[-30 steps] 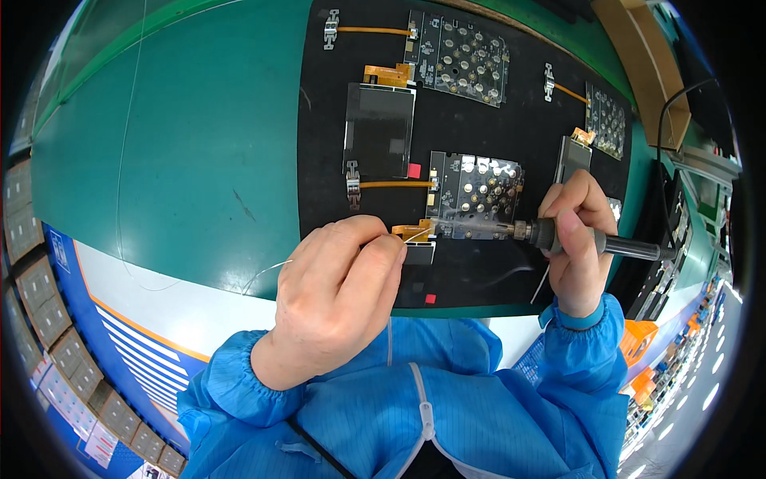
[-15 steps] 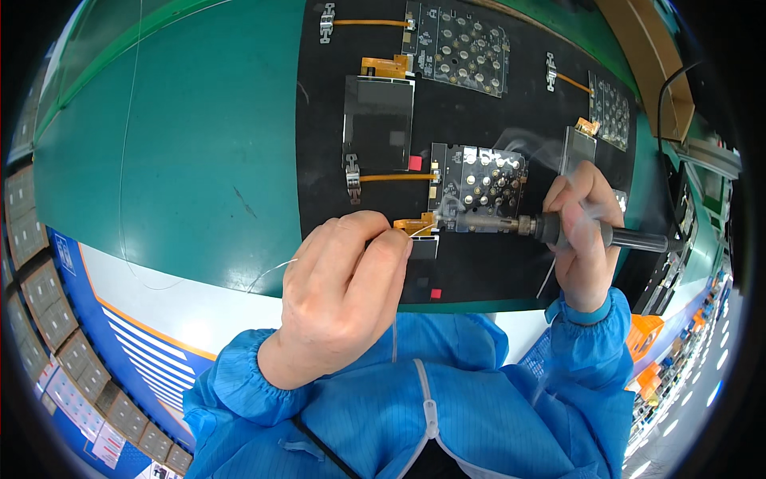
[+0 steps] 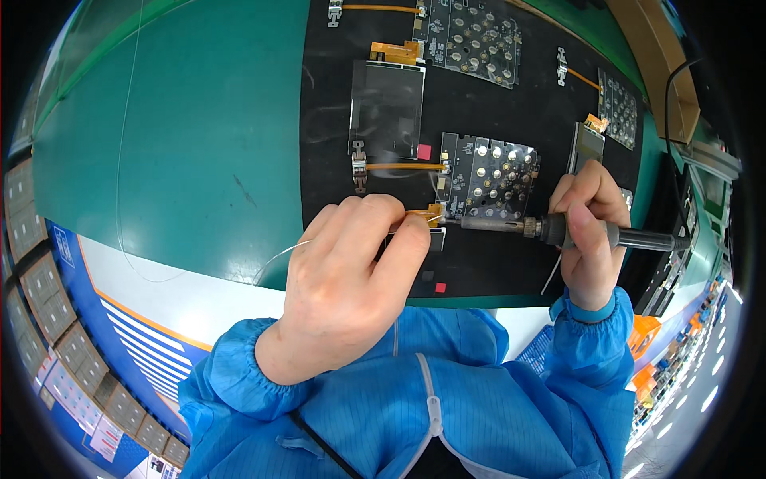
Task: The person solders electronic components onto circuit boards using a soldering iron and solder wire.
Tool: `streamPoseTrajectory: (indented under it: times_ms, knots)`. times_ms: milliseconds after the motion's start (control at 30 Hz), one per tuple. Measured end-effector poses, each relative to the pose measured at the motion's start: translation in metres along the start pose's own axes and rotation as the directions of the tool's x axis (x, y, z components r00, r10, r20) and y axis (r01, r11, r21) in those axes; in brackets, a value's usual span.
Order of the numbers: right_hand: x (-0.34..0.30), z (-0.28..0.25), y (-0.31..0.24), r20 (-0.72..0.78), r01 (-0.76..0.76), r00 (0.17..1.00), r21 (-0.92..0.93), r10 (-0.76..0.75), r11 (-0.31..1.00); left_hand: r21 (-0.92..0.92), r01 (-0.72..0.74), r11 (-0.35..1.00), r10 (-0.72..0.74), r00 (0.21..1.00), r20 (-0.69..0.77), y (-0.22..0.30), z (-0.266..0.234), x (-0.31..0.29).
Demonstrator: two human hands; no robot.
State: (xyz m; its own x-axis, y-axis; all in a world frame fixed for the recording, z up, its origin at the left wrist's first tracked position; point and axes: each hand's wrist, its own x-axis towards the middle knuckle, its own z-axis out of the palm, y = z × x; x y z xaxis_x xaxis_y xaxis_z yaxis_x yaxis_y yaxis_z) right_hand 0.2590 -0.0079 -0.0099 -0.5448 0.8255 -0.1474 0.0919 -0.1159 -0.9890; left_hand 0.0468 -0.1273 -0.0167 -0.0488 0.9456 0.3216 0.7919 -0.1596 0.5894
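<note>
My right hand (image 3: 589, 231) grips a soldering iron (image 3: 558, 231) lying level, its tip pointing left onto the lower corner of a keypad circuit board (image 3: 488, 177). My left hand (image 3: 351, 271) pinches a thin solder wire (image 3: 279, 254) and rests on the black mat (image 3: 511, 271), its fingertips by an orange flex connector (image 3: 424, 214) at the iron's tip. A small dark display screen (image 3: 388, 108) lies just above, with an orange flex strip (image 3: 399, 168) leading to the board. What lies under my left hand is hidden.
More keypad boards (image 3: 471, 32) (image 3: 617, 97) and another small screen (image 3: 589, 145) lie further back on the mat. A green work surface (image 3: 175, 136) spreads to the left. A cable (image 3: 678, 120) and equipment stand at the right edge. Blue sleeves fill the bottom.
Both hands have stayed almost in place. The iron's tip has kept to the board's lower corner, and a wisp of smoke seen half a second ago is gone.
</note>
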Motion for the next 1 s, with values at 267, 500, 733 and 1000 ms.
streamPoseTrajectory:
  times_ms: [267,500,733,1000]
  knots:
    - [0.0,0.002,-0.001,-0.023,0.005,1.0,0.008,-0.005,1.0,-0.02,-0.011,1.0,0.011,1.0,0.004,-0.003,0.001,0.002]
    - [0.001,0.002,-0.002,-0.006,0.001,1.0,-0.005,-0.001,1.0,-0.064,0.088,0.994,-0.085,0.995,0.046,-0.002,-0.005,0.005]
    - [0.001,0.002,-0.001,-0.033,-0.012,0.999,0.036,0.013,0.999,-0.127,0.236,0.963,-0.218,0.966,0.139,0.001,-0.007,0.01]
    - [0.0,0.003,-0.002,-0.055,-0.038,0.998,0.008,0.038,0.999,-0.127,0.262,0.957,-0.243,0.959,0.145,0.004,-0.008,0.011]
